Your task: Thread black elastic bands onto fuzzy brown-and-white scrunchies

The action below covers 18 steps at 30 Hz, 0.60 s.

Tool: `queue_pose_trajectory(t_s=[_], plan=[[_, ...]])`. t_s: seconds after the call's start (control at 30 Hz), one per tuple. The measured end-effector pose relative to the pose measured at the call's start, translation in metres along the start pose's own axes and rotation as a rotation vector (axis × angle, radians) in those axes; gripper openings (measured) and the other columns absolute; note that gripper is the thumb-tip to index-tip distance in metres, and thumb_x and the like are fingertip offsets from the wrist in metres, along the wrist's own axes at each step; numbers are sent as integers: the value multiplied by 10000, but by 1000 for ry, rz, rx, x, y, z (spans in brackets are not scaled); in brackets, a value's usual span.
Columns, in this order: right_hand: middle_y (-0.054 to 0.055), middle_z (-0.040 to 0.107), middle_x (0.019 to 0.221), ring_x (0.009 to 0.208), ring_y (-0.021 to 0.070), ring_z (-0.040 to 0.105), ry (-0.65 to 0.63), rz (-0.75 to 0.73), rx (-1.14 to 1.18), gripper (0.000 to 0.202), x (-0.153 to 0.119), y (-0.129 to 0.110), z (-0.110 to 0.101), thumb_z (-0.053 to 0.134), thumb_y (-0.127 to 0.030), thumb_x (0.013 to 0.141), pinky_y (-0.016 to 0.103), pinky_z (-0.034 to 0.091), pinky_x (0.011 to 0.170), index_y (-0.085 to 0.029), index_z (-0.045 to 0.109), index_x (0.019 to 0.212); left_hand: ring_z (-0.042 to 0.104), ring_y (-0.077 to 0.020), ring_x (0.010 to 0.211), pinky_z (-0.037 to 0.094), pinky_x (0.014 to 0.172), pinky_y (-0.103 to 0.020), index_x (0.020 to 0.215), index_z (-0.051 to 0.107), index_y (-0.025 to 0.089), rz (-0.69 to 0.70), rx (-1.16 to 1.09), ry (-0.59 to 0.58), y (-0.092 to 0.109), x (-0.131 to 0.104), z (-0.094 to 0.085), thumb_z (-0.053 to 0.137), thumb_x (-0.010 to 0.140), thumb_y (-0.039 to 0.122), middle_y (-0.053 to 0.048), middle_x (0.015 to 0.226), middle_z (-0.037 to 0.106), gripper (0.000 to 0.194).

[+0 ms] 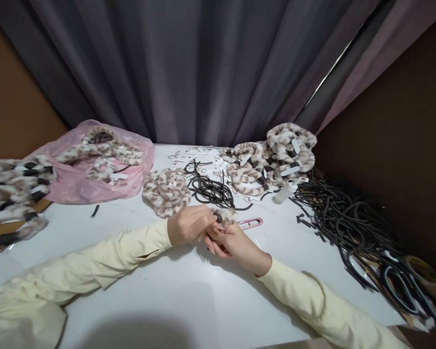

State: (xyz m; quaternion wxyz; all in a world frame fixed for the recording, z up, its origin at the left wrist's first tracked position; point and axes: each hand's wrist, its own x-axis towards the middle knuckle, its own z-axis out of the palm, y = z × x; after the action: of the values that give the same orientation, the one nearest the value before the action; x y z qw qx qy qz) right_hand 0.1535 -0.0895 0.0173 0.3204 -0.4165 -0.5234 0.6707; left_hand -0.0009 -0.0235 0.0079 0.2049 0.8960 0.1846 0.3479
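Nearest my remote view, glossy white tabletop (145, 295) is running between the forearms and the near edge, giving elbow room. Just right of the round brown-and-white plush coil (166, 191) and nearer, left hand (191, 224) and right hand (236, 244) are pressing together, clamped on a small brown-and-white plush piece with a black end (228, 216). I can't make out every finger; the doubled hold is probably steadying that end. Slim pink snips (253, 223) are lying right of the coil, likely for quick reach. Beside the coil's right, a loose black cord bundle (211, 191) is sitting; farther right, a tangled black cord heap (334, 203) is hemming in sideways room. Left of the coil, a translucent pink plastic bag (67, 186) is sprawling. Beyond it, a pleated grey curtain (174, 72) is bounding the far edge.
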Motion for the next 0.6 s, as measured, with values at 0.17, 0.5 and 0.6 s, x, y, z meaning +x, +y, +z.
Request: queue_pose_trajectory(t_s=[0.17, 0.5, 0.6], plan=[[-62, 447, 430, 312, 36, 296, 49, -47, 56, 334, 1, -4, -2, 509, -434, 824, 183, 172, 329, -147, 523, 653, 476, -180, 604, 378, 623, -289, 720, 591, 201, -81, 42, 52, -1, 7, -2, 508, 803, 273, -68, 616, 544, 137], [-62, 406, 457, 368, 56, 309, 129, -133, -213, 311, 0, -3, -11, 401, -344, 895, 188, 249, 398, -160, 494, 662, 491, -164, 674, 375, 679, -255, 762, 550, 199, -191, 83, 92, -4, 9, 1, 464, 829, 224, -28, 677, 520, 113], [-37, 436, 526, 463, 85, 385, 249, -295, -505, 275, -1, -3, -15, 407, -319, 895, 201, 304, 473, -170, 488, 680, 507, -145, 648, 373, 652, -230, 756, 534, 197, -239, 80, 109, -2, 13, -1, 452, 842, 228, -17, 678, 542, 123]])
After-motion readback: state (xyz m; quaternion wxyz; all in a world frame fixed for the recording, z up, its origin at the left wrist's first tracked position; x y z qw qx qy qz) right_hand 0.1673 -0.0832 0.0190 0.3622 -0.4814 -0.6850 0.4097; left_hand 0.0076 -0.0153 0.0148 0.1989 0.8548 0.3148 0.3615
